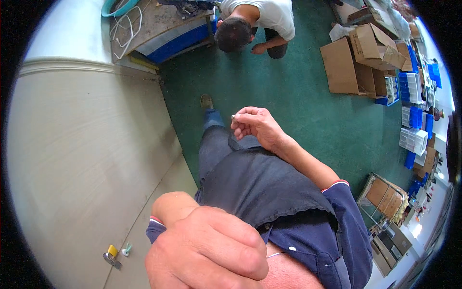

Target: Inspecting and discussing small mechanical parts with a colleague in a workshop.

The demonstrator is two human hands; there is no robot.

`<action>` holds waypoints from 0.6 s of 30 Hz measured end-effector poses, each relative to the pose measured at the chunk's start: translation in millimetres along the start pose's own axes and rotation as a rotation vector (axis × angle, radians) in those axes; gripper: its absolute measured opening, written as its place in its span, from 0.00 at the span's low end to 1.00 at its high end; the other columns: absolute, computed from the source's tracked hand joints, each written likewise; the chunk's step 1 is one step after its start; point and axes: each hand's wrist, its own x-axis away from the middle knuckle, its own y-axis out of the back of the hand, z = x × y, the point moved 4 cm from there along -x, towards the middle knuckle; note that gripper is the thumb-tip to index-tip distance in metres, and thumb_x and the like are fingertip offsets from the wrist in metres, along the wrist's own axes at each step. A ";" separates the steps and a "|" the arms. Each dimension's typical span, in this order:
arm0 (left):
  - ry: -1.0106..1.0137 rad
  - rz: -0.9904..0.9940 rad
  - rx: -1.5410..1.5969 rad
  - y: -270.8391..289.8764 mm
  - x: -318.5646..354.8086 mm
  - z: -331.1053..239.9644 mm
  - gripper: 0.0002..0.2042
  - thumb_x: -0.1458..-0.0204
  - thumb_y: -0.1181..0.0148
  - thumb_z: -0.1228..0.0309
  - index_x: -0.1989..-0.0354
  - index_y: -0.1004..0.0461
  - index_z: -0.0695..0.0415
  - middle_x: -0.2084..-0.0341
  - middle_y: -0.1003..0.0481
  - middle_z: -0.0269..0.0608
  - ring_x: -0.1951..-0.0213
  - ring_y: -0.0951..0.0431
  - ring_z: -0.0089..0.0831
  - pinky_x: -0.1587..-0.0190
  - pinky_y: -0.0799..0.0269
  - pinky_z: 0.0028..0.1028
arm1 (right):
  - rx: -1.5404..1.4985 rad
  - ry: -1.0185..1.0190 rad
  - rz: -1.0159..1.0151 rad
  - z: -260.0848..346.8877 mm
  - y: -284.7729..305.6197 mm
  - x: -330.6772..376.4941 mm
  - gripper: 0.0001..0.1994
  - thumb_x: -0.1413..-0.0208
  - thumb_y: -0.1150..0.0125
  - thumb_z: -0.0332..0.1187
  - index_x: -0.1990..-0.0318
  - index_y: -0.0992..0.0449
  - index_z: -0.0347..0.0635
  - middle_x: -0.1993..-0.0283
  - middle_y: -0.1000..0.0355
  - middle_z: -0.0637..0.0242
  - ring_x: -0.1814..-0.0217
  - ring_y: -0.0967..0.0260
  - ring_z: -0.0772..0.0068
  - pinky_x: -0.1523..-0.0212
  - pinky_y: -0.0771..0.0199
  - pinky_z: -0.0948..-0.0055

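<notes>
My left hand (207, 245) is raised very close to the camera at the lower middle, its back toward me. The fingers curl over and their tips are hidden, so what they hold, if anything, does not show. Out in front of my dark apron (255, 185), my right hand (255, 125) is closed in a pinch. Between its thumb and forefinger pokes out a small pale, metallic-looking piece (233, 117), too small to name.
A person in a white shirt (276, 17) crouches ahead beside a workbench (154, 21). Open cardboard boxes (344, 67) stand at the right, near blue and clear bins (413, 139) and a metal-framed cart (385, 197). Along the left runs a pale door (91, 144) with a lock (112, 259).
</notes>
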 end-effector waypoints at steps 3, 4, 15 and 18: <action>0.072 0.041 0.016 -16.9 3.9 -10.0 0.03 0.42 0.39 0.69 0.68 0.25 0.47 0.81 0.29 0.36 0.82 0.31 0.25 0.81 0.33 0.21 | -0.021 0.025 0.008 -5.2 3.5 14.0 0.07 0.42 0.38 0.33 0.64 0.25 0.38 0.68 0.24 0.62 0.70 0.25 0.74 0.66 0.22 0.72; 0.154 0.076 0.016 -22.2 5.2 -11.1 0.03 0.42 0.39 0.69 0.68 0.25 0.47 0.81 0.30 0.36 0.83 0.31 0.25 0.81 0.34 0.20 | -0.020 0.029 0.012 -6.2 4.6 18.4 0.07 0.42 0.38 0.33 0.64 0.25 0.38 0.68 0.24 0.62 0.70 0.25 0.74 0.66 0.22 0.72; -0.193 -0.066 -0.058 -49.8 37.2 -5.7 0.05 0.43 0.38 0.71 0.70 0.27 0.51 0.85 0.31 0.36 0.85 0.33 0.25 0.83 0.36 0.21 | -0.038 0.079 0.003 -10.2 15.4 40.6 0.07 0.42 0.38 0.33 0.65 0.25 0.37 0.69 0.25 0.63 0.72 0.26 0.75 0.69 0.23 0.75; -0.195 -0.049 -0.045 -51.2 34.0 -6.1 0.05 0.44 0.37 0.70 0.70 0.27 0.51 0.85 0.31 0.36 0.85 0.33 0.25 0.83 0.36 0.21 | -0.039 0.080 -0.014 -8.8 16.1 43.7 0.08 0.42 0.38 0.33 0.65 0.25 0.37 0.68 0.24 0.63 0.72 0.26 0.75 0.69 0.23 0.75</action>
